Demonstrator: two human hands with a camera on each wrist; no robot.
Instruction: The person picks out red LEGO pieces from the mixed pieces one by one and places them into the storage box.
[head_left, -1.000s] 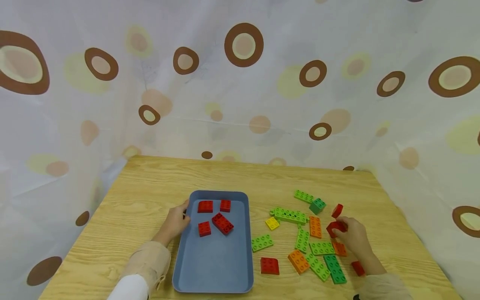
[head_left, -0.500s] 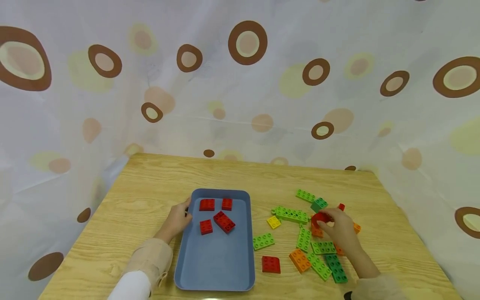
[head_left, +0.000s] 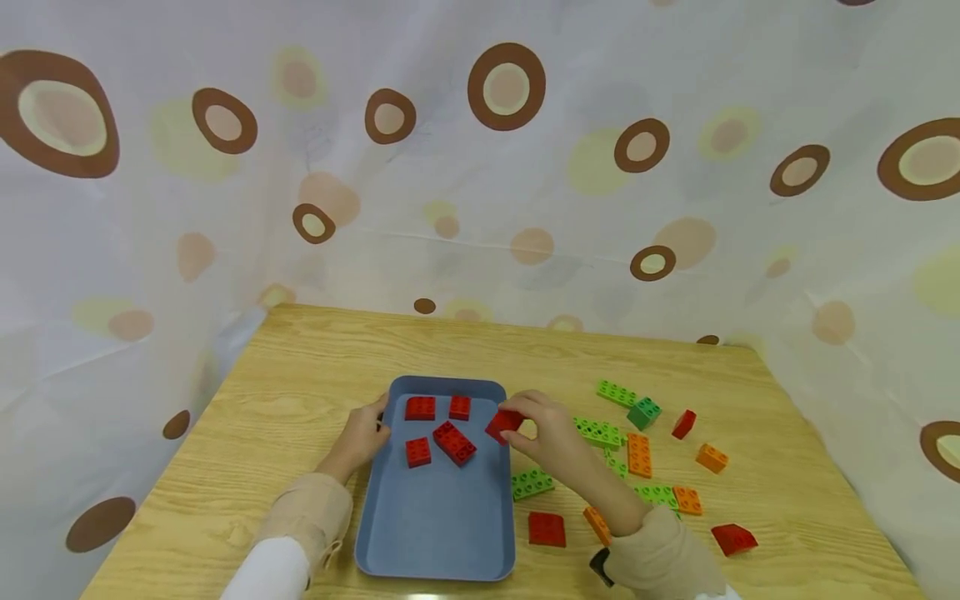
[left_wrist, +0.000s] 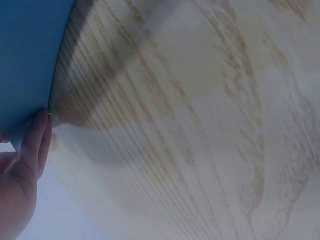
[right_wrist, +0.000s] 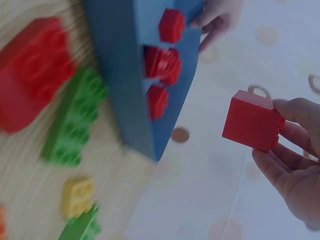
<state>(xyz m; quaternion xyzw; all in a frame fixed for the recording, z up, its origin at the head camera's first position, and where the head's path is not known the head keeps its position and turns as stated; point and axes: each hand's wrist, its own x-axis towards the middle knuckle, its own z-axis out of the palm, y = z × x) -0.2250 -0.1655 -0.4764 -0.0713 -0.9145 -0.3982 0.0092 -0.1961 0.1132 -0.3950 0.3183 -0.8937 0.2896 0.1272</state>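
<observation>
A blue-grey tray (head_left: pixel 435 533) stands on the table with several red toy bricks inside, one of them a longer brick (head_left: pixel 454 442). My left hand (head_left: pixel 362 435) holds the tray's left rim, thumb over the edge and fingers along the outer wall. In the left wrist view those fingers (left_wrist: pixel 35 137) lie against the blue wall. Over the tray's right rim, my right hand (head_left: pixel 551 433) pinches a red brick (head_left: pixel 504 426) between thumb and fingers. The right wrist view shows this brick's (right_wrist: pixel 250 120) smooth side, its studs toward the palm.
Right of the tray lie loose bricks: a red one (head_left: pixel 547 529) near its side, light green ones (head_left: pixel 532 483), a dark green one (head_left: pixel 644 412), orange ones (head_left: pixel 712 457) and more red ones (head_left: pixel 734 539). My right forearm hides some. A patterned cloth (head_left: pixel 480 192) hangs behind the table.
My right hand has carried the red brick left from the loose bricks to the tray's right rim. My left hand stays on the tray's left side.
</observation>
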